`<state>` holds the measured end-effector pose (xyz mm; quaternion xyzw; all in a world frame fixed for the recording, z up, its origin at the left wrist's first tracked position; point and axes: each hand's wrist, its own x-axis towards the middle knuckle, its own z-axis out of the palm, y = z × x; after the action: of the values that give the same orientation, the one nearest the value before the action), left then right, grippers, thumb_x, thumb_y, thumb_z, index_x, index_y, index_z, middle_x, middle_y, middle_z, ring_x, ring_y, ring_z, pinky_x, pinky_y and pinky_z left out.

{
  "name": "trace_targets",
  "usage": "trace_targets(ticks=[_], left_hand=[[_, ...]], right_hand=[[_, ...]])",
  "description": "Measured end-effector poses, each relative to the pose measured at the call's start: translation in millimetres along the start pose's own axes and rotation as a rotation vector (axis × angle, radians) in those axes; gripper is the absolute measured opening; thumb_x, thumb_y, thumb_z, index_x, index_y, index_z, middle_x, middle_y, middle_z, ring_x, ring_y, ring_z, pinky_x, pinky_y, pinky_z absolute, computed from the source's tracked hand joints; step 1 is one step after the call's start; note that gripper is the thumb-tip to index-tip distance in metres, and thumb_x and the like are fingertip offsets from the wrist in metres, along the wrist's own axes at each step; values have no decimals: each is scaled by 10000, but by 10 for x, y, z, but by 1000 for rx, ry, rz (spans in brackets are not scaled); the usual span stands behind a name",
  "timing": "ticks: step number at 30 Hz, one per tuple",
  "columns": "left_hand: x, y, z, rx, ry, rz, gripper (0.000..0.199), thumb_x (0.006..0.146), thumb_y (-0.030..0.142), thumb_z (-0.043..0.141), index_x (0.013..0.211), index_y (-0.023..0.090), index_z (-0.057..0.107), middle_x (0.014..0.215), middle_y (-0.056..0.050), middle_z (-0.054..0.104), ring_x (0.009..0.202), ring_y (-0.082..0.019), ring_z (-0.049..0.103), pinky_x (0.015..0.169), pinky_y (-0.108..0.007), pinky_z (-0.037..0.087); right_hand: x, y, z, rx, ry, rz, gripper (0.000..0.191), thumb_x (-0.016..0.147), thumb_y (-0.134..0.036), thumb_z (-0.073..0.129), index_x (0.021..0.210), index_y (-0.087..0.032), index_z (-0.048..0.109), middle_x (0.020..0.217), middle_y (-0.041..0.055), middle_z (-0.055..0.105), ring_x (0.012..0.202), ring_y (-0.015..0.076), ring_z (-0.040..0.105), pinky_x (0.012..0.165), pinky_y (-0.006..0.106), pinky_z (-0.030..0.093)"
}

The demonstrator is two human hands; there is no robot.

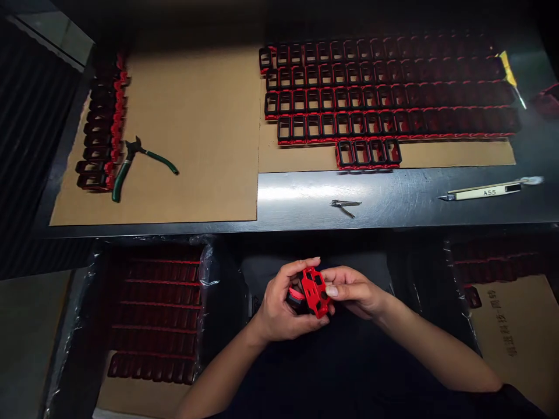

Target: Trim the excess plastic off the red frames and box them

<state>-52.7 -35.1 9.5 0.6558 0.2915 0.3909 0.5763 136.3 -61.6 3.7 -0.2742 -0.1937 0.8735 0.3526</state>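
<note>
Held in front of my body, below the table's edge, is a red and black plastic frame (pixel 315 293) with its red side facing me. My left hand (pixel 282 302) wraps round it from the left, thumb and fingers on its two ends. From the right, my right hand (pixel 351 292) pinches the frame's edge between thumb and fingers. Its black part is mostly hidden by the red face and my left hand.
Rows of similar frames (pixel 327 125) stand on cardboard at the back right, with another column (pixel 96 137) at the left. Green-handled cutting pliers (pixel 131 157), nail clippers (pixel 345 205), a utility knife (pixel 484 192) and a yellow-handled tool (pixel 508 71) lie about. Lined boxes (pixel 205 291) flank me.
</note>
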Motion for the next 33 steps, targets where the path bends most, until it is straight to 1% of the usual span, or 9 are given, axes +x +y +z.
trace_targets(ticks=[4, 7, 11, 14, 17, 23, 29, 31, 33], left_hand=[[50, -10, -43, 194, -35, -30, 770, 756, 477, 832, 1398, 246, 475, 1308, -179, 665, 950, -235, 739, 832, -358, 629], [78, -68, -95, 243, -90, -142, 738, 820, 455, 780, 1444, 295, 420, 1342, -162, 641, 669, -120, 668, 646, -288, 620], [174, -177, -103, 335, -56, -322, 589, 894, 470, 662, 1409, 260, 468, 1257, -120, 687, 656, -119, 626, 667, -297, 596], [257, -196, -9, 413, -3, -423, 635, 821, 604, 671, 1342, 261, 551, 1173, -57, 732, 700, -159, 620, 755, -344, 584], [321, -170, 106, 397, 4, -451, 659, 758, 667, 686, 1299, 303, 592, 1118, -1, 752, 701, -179, 619, 795, -358, 571], [367, -143, 135, 410, -22, -443, 592, 757, 631, 691, 1275, 358, 603, 1088, 29, 754, 717, -199, 631, 803, -370, 570], [359, -143, 74, 186, 17, -597, 495, 782, 556, 717, 1242, 402, 619, 1052, 36, 724, 798, -216, 644, 784, -354, 572], [394, -106, 138, -56, 36, -714, 456, 788, 524, 729, 1204, 354, 649, 1040, 14, 716, 775, -195, 648, 671, -303, 566], [461, -50, 235, -256, 55, -825, 481, 756, 476, 787, 1165, 254, 669, 1033, -42, 724, 805, -205, 687, 668, -300, 578]], right_hand=[[11, 58, -19, 157, 39, 36, 425, 727, -384, 830, 1011, -120, 656, 859, 58, 739, 658, 123, 703, 572, 190, 564], [-202, -22, -240, 94, 211, -31, 513, 600, -439, 867, 942, -178, 588, 957, 75, 749, 737, 217, 746, 502, 246, 573], [-1156, -280, -885, -330, 1065, -236, 627, 549, -637, 820, 922, -192, 581, 930, 80, 742, 526, 148, 642, 394, 219, 467], [-2097, -326, -1338, -391, 1501, -299, 580, 697, -580, 786, 1081, -196, 585, 914, 37, 698, 548, 100, 574, 441, 197, 453], [-2678, -166, -1639, -422, 1766, -210, 436, 870, -429, 729, 1177, -151, 591, 981, 57, 677, 722, 147, 642, 615, 273, 557], [-2715, 187, -1819, -498, 1873, -68, 304, 988, -339, 624, 1230, -155, 613, 1224, 91, 640, 1038, 226, 660, 884, 431, 574], [-2585, 101, -1496, -605, 1912, -135, 238, 924, -269, 620, 1129, -157, 665, 1197, 158, 678, 1033, 253, 668, 925, 407, 532], [-2261, 62, -1286, -660, 1804, -168, 261, 894, -269, 591, 1116, -151, 664, 1132, 164, 708, 970, 257, 682, 877, 405, 541], [-1737, 56, -1002, -716, 1554, -204, 250, 865, -326, 605, 1047, -173, 683, 1036, 119, 742, 892, 230, 693, 809, 363, 558]])
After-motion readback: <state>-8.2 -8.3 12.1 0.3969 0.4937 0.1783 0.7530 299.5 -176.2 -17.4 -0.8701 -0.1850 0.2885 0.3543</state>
